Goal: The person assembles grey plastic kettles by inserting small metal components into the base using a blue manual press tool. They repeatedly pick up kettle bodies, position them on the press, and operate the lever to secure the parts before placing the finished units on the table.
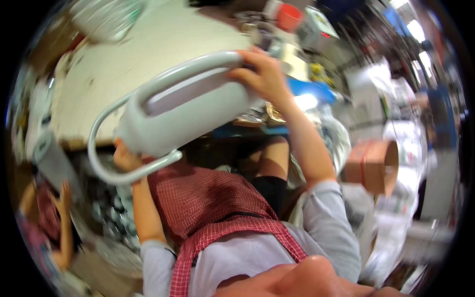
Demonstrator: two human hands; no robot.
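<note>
Partly hidden behind grey spouted vessel (193, 119): left hand (126, 157), fingers' grip unclear | right hand (267, 74): fingers grasping far end

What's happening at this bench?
A person in a red checked apron has a pale grey watering can lying on its side at the near edge of a pale table. The right hand grips its upper right end; the left hand is at the lower left end, partly hidden, near the curved spout. Another person's hand shows at far left.
</note>
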